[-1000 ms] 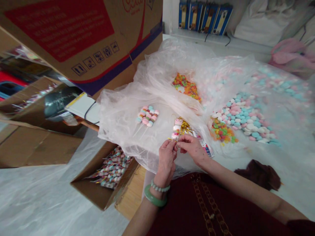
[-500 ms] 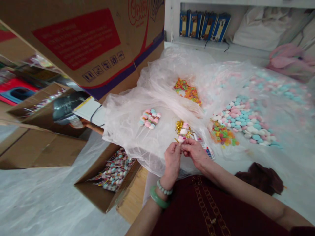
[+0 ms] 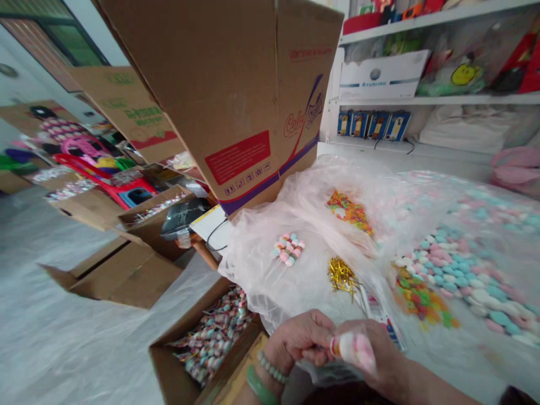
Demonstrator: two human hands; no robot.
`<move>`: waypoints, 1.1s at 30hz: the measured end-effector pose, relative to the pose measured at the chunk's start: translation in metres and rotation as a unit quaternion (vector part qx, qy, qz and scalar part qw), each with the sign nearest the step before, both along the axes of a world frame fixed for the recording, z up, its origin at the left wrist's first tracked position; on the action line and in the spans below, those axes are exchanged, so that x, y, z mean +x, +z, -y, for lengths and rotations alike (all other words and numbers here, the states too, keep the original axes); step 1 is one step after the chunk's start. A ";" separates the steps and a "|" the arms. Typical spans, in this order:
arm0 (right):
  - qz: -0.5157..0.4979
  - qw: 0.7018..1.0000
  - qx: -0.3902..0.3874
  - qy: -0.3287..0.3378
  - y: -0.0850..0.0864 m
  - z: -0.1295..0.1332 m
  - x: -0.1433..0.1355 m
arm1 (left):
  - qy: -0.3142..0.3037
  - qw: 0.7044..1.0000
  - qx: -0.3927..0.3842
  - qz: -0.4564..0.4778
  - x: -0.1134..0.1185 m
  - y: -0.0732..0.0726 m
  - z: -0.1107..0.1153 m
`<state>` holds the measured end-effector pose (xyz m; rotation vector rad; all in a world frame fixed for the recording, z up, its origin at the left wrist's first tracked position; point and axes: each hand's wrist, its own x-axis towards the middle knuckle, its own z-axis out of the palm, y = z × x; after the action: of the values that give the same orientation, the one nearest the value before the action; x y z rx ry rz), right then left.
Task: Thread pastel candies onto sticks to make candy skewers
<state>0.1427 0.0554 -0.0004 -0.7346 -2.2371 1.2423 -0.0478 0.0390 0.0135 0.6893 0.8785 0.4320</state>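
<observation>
Low in front of me, a marshmallow skewer [image 3: 353,350] in clear wrap is tilted, its pink and white end pointing right. My left hand [image 3: 304,340] is closed in a pinch at its lower, left end; a bead bracelet and a green bangle circle that wrist. My right hand [image 3: 382,351] is curled against the skewer, fingers partly hidden and blurred. Gold twist ties [image 3: 341,275] lie in a heap just beyond the hands. Several finished-looking marshmallow skewers [image 3: 289,248] lie together farther left on the white sheeting [image 3: 253,256].
Loose marshmallows [image 3: 455,264] and fruit-coloured gummy rings [image 3: 422,298] spread to the right, with more gummy rings [image 3: 349,212] farther back. A carton [image 3: 202,343] full of wrapped skewers stands at lower left. A large cardboard box [image 3: 240,112] rises behind; shelves [image 3: 442,101] line the back right.
The view has tilted up and turned left. Both hands have drawn the skewer away from the gold ties toward my body, and it has swung from upright to pointing right.
</observation>
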 end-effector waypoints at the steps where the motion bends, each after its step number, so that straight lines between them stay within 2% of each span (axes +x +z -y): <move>1: 0.016 0.997 0.070 0.036 0.007 0.003 0.002 | -0.042 0.998 0.025 -0.044 -0.007 0.011 -0.002; 2: 0.027 0.988 0.132 0.072 0.016 0.003 0.003 | -0.086 0.990 0.069 -0.093 -0.011 0.024 -0.005; 3: 0.054 0.965 0.225 0.120 0.025 0.001 0.003 | -0.118 0.974 0.126 -0.147 -0.014 0.037 -0.006; 4: 0.093 0.924 0.332 0.164 0.034 -0.004 0.002 | -0.137 0.948 0.187 -0.216 -0.012 0.048 -0.008; 5: 0.130 0.882 0.412 0.189 0.042 -0.011 -0.001 | -0.134 0.908 0.252 -0.306 -0.008 0.057 -0.008; 6: 0.159 0.857 0.453 0.189 0.049 -0.020 -0.005 | -0.101 0.854 0.311 -0.404 -0.001 0.064 -0.007; 7: 0.177 0.856 0.457 0.166 0.053 -0.031 -0.012 | -0.047 0.794 0.353 -0.493 0.008 0.067 -0.007; 8: 0.179 0.879 0.426 0.113 0.056 -0.042 -0.019 | 0.016 0.739 0.380 -0.556 0.018 0.067 -0.006; 9: 0.163 0.918 0.359 0.048 0.057 -0.053 -0.028 | 0.083 0.698 0.397 -0.590 0.027 0.065 -0.005; 10: 0.132 0.954 0.267 -0.018 0.057 -0.061 -0.036 | 0.149 0.680 0.403 -0.594 0.035 0.060 -0.005; 11: 0.099 0.977 0.172 -0.073 0.055 -0.067 -0.045 | 0.214 0.682 0.402 -0.572 0.041 0.053 -0.005; 12: 0.068 0.989 0.082 -0.105 0.053 -0.069 -0.052 | 0.284 0.696 0.392 -0.530 0.044 0.046 -0.006; 14: 0.016 0.992 -0.070 -0.105 0.046 -0.065 -0.062 | 0.422 0.736 0.330 -0.414 0.041 0.029 -0.007; 15: -0.010 0.989 -0.119 -0.091 0.042 -0.060 -0.064 | 0.473 0.760 0.275 -0.349 0.037 0.021 -0.006; 16: -0.038 0.985 -0.148 -0.082 0.038 -0.054 -0.063 | 0.494 0.797 0.214 -0.274 0.031 0.014 -0.003; 17: -0.061 0.983 -0.154 -0.079 0.034 -0.048 -0.060 | 0.481 0.843 0.151 -0.186 0.024 0.007 0.001; 19: -0.076 0.990 -0.085 -0.077 0.027 -0.038 -0.051 | 0.365 0.930 0.048 0.006 0.014 -0.001 0.013; 21: -0.045 0.997 0.016 -0.059 0.024 -0.030 -0.044 | 0.240 0.963 0.010 0.124 0.006 -0.005 0.026; 22: -0.023 0.998 0.040 -0.049 0.024 -0.028 -0.043 | 0.211 0.968 0.020 0.131 0.002 -0.004 0.032; 24: 0.018 0.999 -0.005 -0.045 0.024 -0.026 -0.045 | 0.208 0.973 0.079 0.057 -0.007 -0.001 0.041; 25: 0.042 0.995 -0.082 -0.044 0.024 -0.026 -0.048 | 0.207 0.970 0.126 -0.002 -0.013 0.002 0.044; 26: 0.061 0.979 -0.194 -0.031 0.023 -0.027 -0.052 | 0.190 0.963 0.176 -0.075 -0.020 0.006 0.045; 28: 0.072 0.902 -0.426 0.026 0.019 -0.029 -0.060 | 0.141 0.920 0.283 -0.230 -0.032 0.016 0.049; 29: 0.067 0.859 -0.504 0.061 0.017 -0.028 -0.063 | 0.103 0.891 0.324 -0.300 -0.038 0.021 0.051; 30: 0.061 0.830 -0.547 0.092 0.015 -0.026 -0.066 | 0.066 0.859 0.355 -0.363 -0.042 0.027 0.054; 31: 0.063 0.820 -0.558 0.114 0.014 -0.023 -0.069 | 0.027 0.830 0.372 -0.415 -0.046 0.032 0.058; 32: 0.073 0.830 -0.539 0.125 0.013 -0.018 -0.072 | -0.007 0.806 0.377 -0.456 -0.051 0.035 0.063; 33: 0.093 0.857 -0.490 0.130 0.013 -0.013 -0.075 | -0.032 0.789 0.372 -0.489 -0.056 0.038 0.068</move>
<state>0.0674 0.0687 0.0124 -0.9232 -1.7478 2.6002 -0.1039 -0.0290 0.0514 1.7630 1.6790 0.3360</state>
